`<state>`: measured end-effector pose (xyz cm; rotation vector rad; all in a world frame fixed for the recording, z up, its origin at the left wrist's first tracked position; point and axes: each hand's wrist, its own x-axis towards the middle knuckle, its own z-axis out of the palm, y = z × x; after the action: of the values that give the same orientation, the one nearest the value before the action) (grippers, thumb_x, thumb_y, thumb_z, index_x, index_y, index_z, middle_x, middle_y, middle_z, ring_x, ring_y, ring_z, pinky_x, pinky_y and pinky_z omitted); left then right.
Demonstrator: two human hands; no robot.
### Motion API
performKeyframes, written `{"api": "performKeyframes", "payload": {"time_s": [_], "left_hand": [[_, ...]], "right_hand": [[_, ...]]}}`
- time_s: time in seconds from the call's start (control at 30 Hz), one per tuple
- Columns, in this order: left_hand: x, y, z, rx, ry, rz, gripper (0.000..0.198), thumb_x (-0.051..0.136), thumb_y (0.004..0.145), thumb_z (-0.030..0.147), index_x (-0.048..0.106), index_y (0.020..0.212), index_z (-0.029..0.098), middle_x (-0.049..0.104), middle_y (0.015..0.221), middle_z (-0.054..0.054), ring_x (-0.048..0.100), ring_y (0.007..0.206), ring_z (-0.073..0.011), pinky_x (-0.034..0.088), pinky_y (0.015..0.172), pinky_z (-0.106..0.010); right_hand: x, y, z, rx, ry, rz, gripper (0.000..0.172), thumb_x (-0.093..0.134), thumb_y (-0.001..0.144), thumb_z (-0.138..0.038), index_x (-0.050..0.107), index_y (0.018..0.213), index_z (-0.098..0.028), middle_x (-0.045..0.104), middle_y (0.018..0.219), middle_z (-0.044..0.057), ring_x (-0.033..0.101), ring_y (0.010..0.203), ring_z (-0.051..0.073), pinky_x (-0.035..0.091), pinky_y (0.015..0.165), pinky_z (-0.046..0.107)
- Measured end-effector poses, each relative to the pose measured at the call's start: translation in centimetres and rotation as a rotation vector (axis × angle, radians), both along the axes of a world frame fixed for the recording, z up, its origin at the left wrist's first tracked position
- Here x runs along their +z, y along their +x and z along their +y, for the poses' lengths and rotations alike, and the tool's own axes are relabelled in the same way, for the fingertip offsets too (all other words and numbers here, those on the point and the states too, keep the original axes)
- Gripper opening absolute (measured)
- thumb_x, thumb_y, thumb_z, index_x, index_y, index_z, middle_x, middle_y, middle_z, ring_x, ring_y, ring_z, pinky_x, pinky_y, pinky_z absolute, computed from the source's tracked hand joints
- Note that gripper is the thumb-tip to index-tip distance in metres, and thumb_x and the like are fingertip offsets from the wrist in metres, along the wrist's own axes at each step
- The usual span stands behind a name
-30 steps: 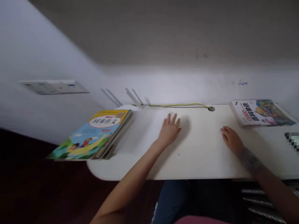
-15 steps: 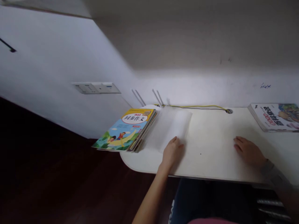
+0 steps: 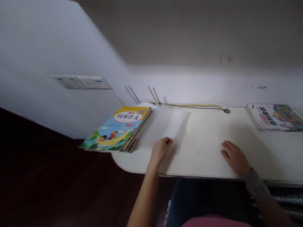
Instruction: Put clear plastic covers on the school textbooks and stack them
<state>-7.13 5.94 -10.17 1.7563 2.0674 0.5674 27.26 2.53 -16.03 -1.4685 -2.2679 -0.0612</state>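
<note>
A translucent plastic sheet [image 3: 157, 126], perhaps several layered, lies on the white desk [image 3: 203, 142] beside a stack of thin books [image 3: 115, 129]. My left hand [image 3: 161, 149] is closed at the sheet's near right part, fingertips curled as if pinching it; the exact grip is partly hidden. My right hand [image 3: 235, 157] rests on the desktop to the right, fingers stretched out and holding nothing. The stack's top book has a yellow and blue cover with a boat picture, and it overhangs the desk's left end.
Another pile of books [image 3: 276, 117] lies at the back right. Yellow and black cables [image 3: 194, 105] run along the wall into a cable hole [image 3: 227, 111]. Thin upright white rods [image 3: 152, 94] stand at the back. Sockets [image 3: 81, 82] are on the left wall.
The camera view has shifted, so the desk sits further left in the picture. My right hand has slid a little left over the desktop. My left hand stays at the sheet.
</note>
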Motion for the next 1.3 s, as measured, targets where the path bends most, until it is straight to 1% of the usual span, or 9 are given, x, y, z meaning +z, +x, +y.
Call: {"api": "performKeyframes", "payload": {"time_s": [0.1, 0.2, 0.37, 0.5, 0.67, 0.77, 0.93, 1.1, 1.3], "left_hand": [[3.0, 3.2, -0.8, 0.000, 0.127, -0.193, 0.021, 0.042, 0.086, 0.033, 0.057, 0.087, 0.018, 0.067, 0.069, -0.003, 0.065, 0.062, -0.0158, 0.048, 0.060, -0.026], [6.9, 7.9, -3.0, -0.201, 0.228, -0.490, 0.026, 0.045, 0.087, 0.036, 0.054, 0.104, 0.019, 0.068, 0.071, -0.002, 0.066, 0.061, -0.0144, 0.051, 0.062, -0.026], [10.6, 10.1, -6.5, -0.307, 0.391, -0.853, 0.040, 0.051, 0.086, 0.039, 0.052, 0.121, 0.021, 0.066, 0.069, -0.001, 0.063, 0.059, -0.0136, 0.053, 0.064, -0.028], [7.5, 7.3, -5.7, -0.085, 0.442, -0.840, 0.047, 0.052, 0.084, 0.040, 0.051, 0.125, 0.019, 0.060, 0.061, 0.004, 0.055, 0.049, -0.0107, 0.049, 0.058, -0.026], [0.6, 5.9, -3.9, 0.024, 0.208, -0.396, 0.053, 0.043, 0.086, 0.036, 0.041, 0.134, 0.014, 0.059, 0.060, 0.003, 0.056, 0.052, -0.0143, 0.046, 0.060, -0.028], [-1.4, 6.3, -4.0, 0.001, 0.036, -0.070, 0.052, 0.039, 0.087, 0.028, 0.036, 0.138, 0.015, 0.067, 0.073, -0.004, 0.064, 0.067, -0.0204, 0.046, 0.066, -0.031], [-1.2, 7.1, -4.0, -0.095, -0.121, 0.227, 0.044, 0.032, 0.090, 0.025, 0.049, 0.131, 0.021, 0.069, 0.100, -0.013, 0.066, 0.087, -0.0275, 0.046, 0.069, -0.035], [-1.0, 7.4, -3.8, -0.156, -0.148, 0.330, 0.041, 0.033, 0.090, 0.025, 0.053, 0.126, 0.025, 0.070, 0.097, -0.011, 0.066, 0.084, -0.0261, 0.047, 0.068, -0.034], [2.6, 2.1, -1.8, -0.069, 0.174, 0.325, 0.038, 0.037, 0.091, 0.030, 0.056, 0.123, 0.021, 0.065, 0.104, -0.010, 0.063, 0.088, -0.0221, 0.049, 0.076, -0.031]], "right_hand": [[0.9, -4.3, -1.1, 0.082, -0.040, 0.230, 0.060, 0.048, 0.089, -0.035, 0.028, 0.142, -0.016, 0.051, 0.132, 0.017, 0.049, 0.120, 0.027, 0.045, 0.097, 0.044], [1.8, -8.9, -2.0, 0.075, -0.046, 0.453, 0.092, 0.061, 0.080, -0.039, 0.002, 0.147, -0.018, 0.032, 0.146, 0.018, 0.036, 0.131, 0.030, 0.041, 0.101, 0.048], [3.5, -8.1, -1.9, -0.154, 0.212, 0.603, 0.066, 0.043, 0.089, -0.026, 0.011, 0.146, -0.020, 0.037, 0.141, 0.017, 0.037, 0.130, 0.028, 0.038, 0.102, 0.052], [5.2, -1.0, -2.8, -0.222, 0.448, 0.370, 0.051, 0.035, 0.090, -0.017, 0.035, 0.139, -0.029, 0.047, 0.136, 0.010, 0.036, 0.132, 0.028, 0.031, 0.105, 0.055], [5.3, 3.6, -5.2, -0.211, 0.314, 0.014, 0.043, 0.041, 0.087, -0.017, 0.054, 0.124, -0.035, 0.051, 0.135, 0.003, 0.031, 0.135, 0.028, 0.023, 0.109, 0.056], [3.8, 3.7, -5.6, -0.154, 0.254, -0.081, 0.043, 0.038, 0.087, -0.011, 0.060, 0.117, -0.032, 0.052, 0.134, 0.004, 0.032, 0.134, 0.025, 0.025, 0.109, 0.053], [0.8, 4.0, -5.6, -0.115, 0.094, -0.200, 0.038, 0.040, 0.087, -0.014, 0.062, 0.115, -0.025, 0.056, 0.130, 0.008, 0.046, 0.124, 0.027, 0.030, 0.104, 0.053], [0.0, 5.3, -5.9, -0.069, -0.014, -0.238, 0.035, 0.042, 0.090, -0.033, 0.057, 0.122, -0.026, 0.053, 0.133, 0.008, 0.047, 0.123, 0.029, 0.036, 0.098, 0.052], [1.3, 3.5, -4.8, -0.014, 0.064, -0.220, 0.040, 0.043, 0.089, -0.042, 0.055, 0.124, -0.025, 0.050, 0.136, 0.011, 0.042, 0.126, 0.031, 0.030, 0.101, 0.053]]}}
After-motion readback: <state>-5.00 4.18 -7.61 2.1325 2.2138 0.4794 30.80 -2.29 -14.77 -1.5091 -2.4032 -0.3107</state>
